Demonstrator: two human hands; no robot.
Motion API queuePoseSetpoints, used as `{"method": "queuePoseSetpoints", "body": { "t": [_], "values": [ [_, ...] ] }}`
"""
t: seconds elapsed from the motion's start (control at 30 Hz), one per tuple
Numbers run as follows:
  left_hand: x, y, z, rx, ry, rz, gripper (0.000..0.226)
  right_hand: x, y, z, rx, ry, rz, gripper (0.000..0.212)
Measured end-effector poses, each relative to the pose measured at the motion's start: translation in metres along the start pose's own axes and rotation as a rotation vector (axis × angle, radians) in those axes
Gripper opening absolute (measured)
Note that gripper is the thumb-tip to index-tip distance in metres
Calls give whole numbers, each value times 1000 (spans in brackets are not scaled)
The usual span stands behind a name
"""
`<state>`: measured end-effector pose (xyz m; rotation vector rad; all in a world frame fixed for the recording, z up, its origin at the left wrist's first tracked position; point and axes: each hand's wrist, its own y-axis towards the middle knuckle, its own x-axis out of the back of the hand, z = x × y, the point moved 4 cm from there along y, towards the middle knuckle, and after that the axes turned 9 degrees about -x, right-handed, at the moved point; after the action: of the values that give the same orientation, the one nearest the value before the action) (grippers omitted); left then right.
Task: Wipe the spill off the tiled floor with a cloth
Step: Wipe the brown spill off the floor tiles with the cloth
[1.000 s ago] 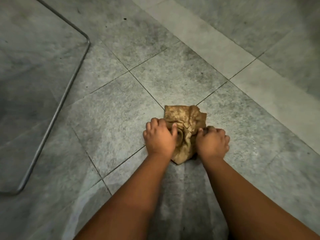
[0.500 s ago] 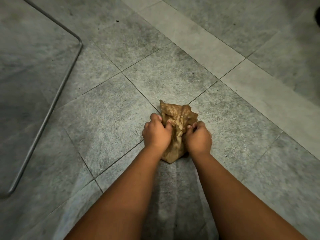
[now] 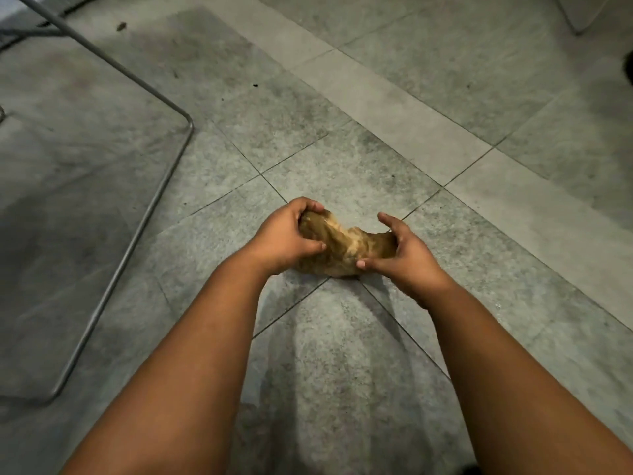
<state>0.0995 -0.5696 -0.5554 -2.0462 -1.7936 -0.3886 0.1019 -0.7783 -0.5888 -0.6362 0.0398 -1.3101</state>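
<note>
- Metal tube frame (image 3: 161,197) stands on the tiled floor (image 3: 394,132) to the left, bounding that side.
- Open floor ahead and to the right.
- Dark object (image 3: 628,65) at right edge, well apart.

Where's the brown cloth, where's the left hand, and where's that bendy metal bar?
brown cloth (image 3: 346,245): head view, on its twisted middle between the hands.
left hand (image 3: 281,240): head view, on the back of the hand.
metal bar (image 3: 187,123): head view, on its rounded bend.

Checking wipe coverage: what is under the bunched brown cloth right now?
Around the cloth, gripped by the left hand and the right hand, only grey tiled floor and grout lines show. The patch directly beneath is covered, so any remaining spill there cannot be seen.
</note>
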Motion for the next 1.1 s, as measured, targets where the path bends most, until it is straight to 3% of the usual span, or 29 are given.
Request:
{"method": "queuePoseSetpoints", "body": {
  "t": [0.13, 0.23, 0.3, 0.43, 0.63, 0.8, 0.93, 1.03, 1.1],
  "values": [
    [22, 6, -12, -70, 313, -95, 36, 9, 14, 44, 132, -463, -119, 29],
    [44, 10, -15, -53, 351, -193, 23, 22, 18, 77, 225, -752, -230, 21],
    [54, 12, -23, -57, 281, -191, 21, 30, 16, 101, 263, -806, -183, 21],
    [69, 19, -64, -96, 43, -160, 19, 49, 7, 156, 191, -673, -18, 26],
    [61, 40, -131, -128, 161, -361, 18, 71, -7, 201, -28, -233, -75, 20],
    [34, 40, -149, -72, -13, -263, 46, 58, -4, 207, -193, 218, 76, 32],
    [35, 43, -118, -18, -16, -340, 36, 51, 6, 194, -129, 173, 264, 22],
    [36, 47, -95, 33, -253, -338, 21, 63, 21, 181, -8, 119, 167, 10],
    [32, 48, -89, 14, -402, -308, 13, 71, 30, 163, -47, 78, 111, 18]
  ]
}}
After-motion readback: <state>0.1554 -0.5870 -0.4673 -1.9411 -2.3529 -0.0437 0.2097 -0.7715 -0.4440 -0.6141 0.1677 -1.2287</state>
